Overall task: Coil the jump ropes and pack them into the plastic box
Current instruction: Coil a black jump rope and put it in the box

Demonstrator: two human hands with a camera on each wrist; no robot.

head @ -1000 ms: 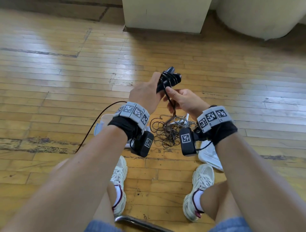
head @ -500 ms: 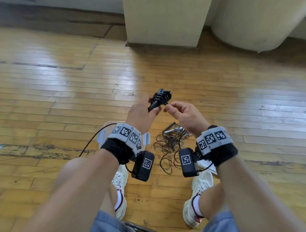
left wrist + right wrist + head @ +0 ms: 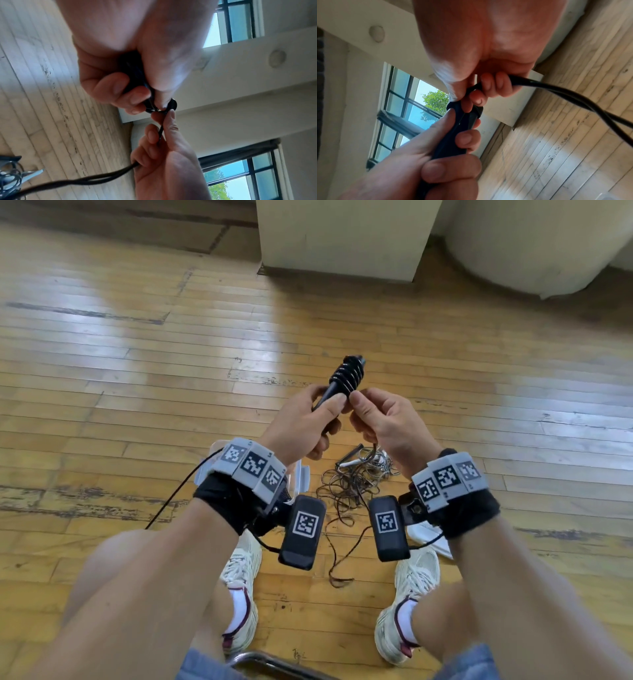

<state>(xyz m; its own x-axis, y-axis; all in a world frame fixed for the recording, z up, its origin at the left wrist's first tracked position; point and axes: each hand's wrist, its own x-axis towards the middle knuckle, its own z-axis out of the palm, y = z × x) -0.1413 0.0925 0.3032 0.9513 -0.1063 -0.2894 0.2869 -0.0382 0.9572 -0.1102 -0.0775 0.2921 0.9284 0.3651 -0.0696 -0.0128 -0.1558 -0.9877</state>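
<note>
Gripping one handle (image 3: 337, 386): left hand (image 3: 301, 424); right hand (image 3: 387, 422) pinching rope (image 3: 573, 94)

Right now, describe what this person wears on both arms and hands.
Both forearms and hands are bare, without sleeves or gloves. Each wrist carries a black fabric wrap under a grey segmented band printed with black-and-white square markers. A black oblong camera pod hangs from the left wrist, another from the right; each bears one square marker. Thin black cables run from both.
</note>
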